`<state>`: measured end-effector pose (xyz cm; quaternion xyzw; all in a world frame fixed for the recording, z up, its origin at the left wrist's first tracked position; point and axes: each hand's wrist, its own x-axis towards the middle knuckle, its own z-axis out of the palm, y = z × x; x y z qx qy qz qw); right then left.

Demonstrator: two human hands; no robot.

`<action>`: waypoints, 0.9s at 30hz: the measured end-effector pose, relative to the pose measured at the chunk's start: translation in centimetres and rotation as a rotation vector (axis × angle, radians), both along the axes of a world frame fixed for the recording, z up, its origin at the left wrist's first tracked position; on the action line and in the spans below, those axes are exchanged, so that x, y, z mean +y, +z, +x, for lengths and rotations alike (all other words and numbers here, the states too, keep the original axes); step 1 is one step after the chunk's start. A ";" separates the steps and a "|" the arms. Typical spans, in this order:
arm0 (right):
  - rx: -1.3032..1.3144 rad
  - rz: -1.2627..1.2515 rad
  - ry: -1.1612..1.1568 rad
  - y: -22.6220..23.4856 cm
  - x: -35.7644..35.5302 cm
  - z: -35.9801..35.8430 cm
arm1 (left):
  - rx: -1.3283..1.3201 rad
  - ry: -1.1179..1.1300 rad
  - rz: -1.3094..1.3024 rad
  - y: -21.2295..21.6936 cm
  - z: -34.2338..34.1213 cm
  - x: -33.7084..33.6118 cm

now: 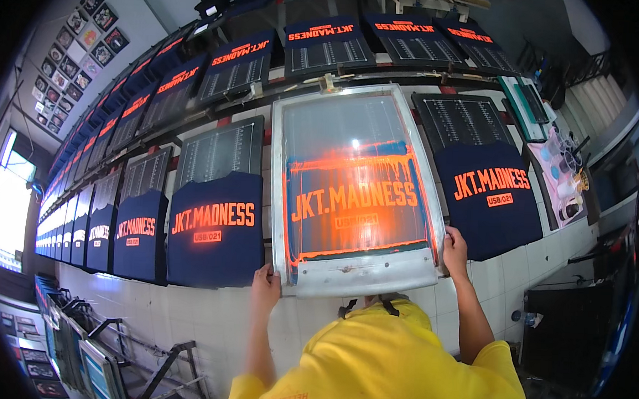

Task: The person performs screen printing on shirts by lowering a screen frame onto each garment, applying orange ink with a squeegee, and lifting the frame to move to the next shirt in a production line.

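A screen printing frame with a silver metal border lies in front of me, over a shirt on its board. Through its mesh show orange lettering and smears of orange ink, thickest in a band across the middle. My left hand grips the frame's near left corner, fingers closed round the edge. At the right side near the front, my right hand is closed on the frame's edge too. Beside it on the right lies a navy shirt with an orange print; another printed navy shirt is to the left.
Dark boards with printed navy shirts line both long tables, including a far-row board. Right of me are a green-edged screen and a pink-covered surface with containers. Metal racking stands at the lower left.
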<state>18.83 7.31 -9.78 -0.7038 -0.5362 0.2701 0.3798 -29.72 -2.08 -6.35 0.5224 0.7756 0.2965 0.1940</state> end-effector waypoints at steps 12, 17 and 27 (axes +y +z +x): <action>0.192 0.073 -0.213 -1.5 1.0 -0.5 | -0.050 0.017 0.057 -4.5 -2.3 1.3; 0.126 0.078 -0.220 -2.2 0.6 -0.5 | -0.080 0.020 -0.128 -4.6 -3.0 1.8; -0.335 0.072 0.090 2.1 -0.4 0.5 | 0.005 0.004 -0.011 1.1 -0.6 1.4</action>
